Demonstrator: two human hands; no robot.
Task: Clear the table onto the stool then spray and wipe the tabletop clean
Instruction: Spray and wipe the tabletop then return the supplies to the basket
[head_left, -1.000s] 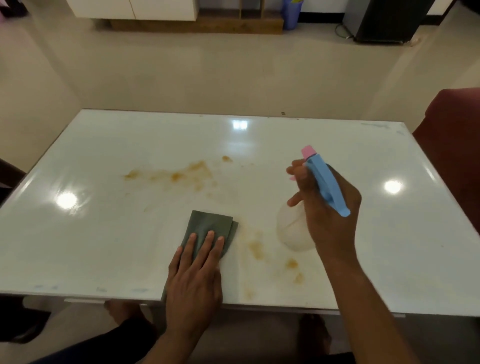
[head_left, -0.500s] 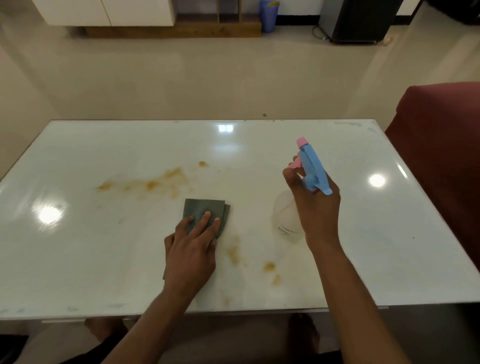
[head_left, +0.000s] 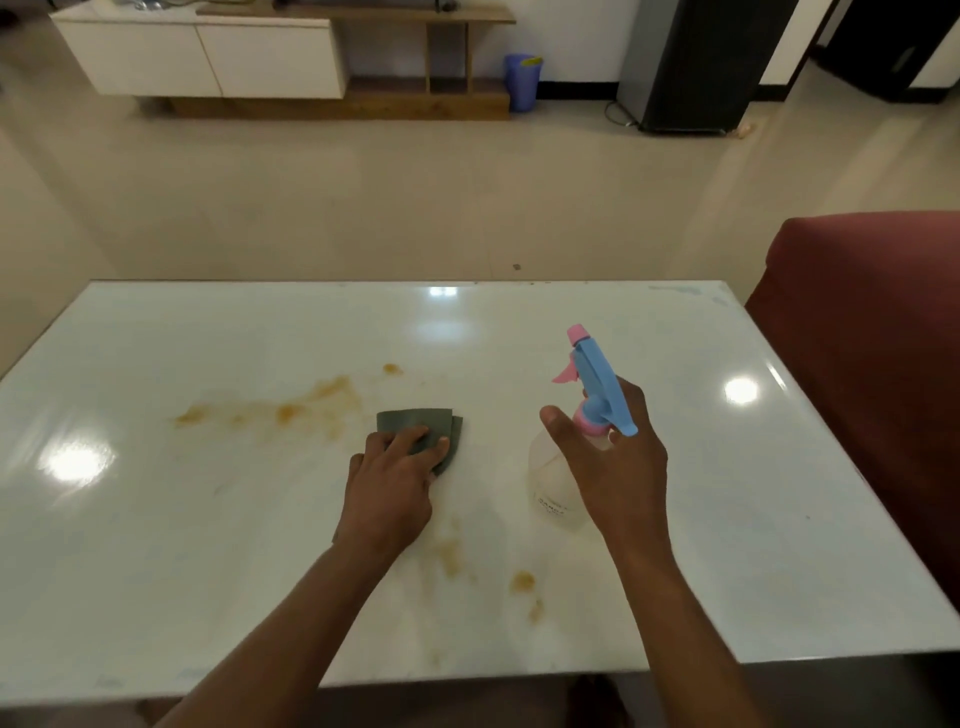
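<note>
A white glossy tabletop (head_left: 208, 545) carries orange-brown stains (head_left: 291, 410) left of centre and more stains (head_left: 522, 581) near the front edge. My left hand (head_left: 392, 483) presses flat on a folded grey-green cloth (head_left: 415, 423) in the middle of the table. My right hand (head_left: 615, 467) grips the neck of a clear spray bottle (head_left: 550, 493) with a blue and pink trigger head (head_left: 597, 379). The bottle stands upright a little right of the cloth, its nozzle pointing away from me.
A dark red seat (head_left: 872, 364) stands against the table's right side. Across the tiled floor are a white cabinet (head_left: 208, 57) with a wooden shelf, a blue bin (head_left: 522, 80) and a black appliance (head_left: 691, 67).
My left hand has slid the cloth away from me toward the table's centre. The bottle has gone upright, my forefinger has left the trigger, and my view has risen.
</note>
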